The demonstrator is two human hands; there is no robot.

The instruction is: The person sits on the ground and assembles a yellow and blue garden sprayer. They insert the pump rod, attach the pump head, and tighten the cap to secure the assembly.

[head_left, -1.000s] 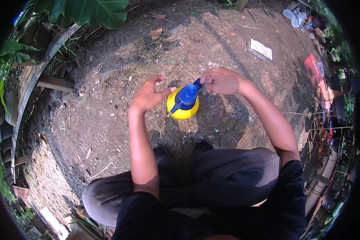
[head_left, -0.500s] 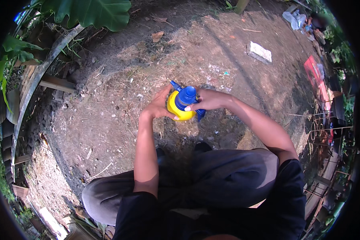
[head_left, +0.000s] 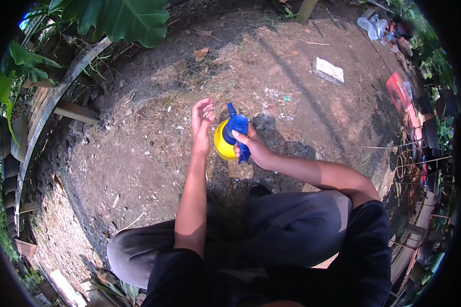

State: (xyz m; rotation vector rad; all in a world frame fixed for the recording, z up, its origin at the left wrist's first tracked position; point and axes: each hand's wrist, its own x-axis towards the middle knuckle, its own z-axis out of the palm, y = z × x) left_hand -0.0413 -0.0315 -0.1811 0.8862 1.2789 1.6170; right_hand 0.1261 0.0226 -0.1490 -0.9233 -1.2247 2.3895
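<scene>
Gripping yellow spray bottle, blue trigger head, right hand

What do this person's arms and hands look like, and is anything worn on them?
Both forearms are bare from above the elbow down. The left hand and right hand wear no gloves, and no watch, ring or bracelet shows. A short black sleeve covers the right upper arm, and the left shoulder is in the same black shirt.
</scene>
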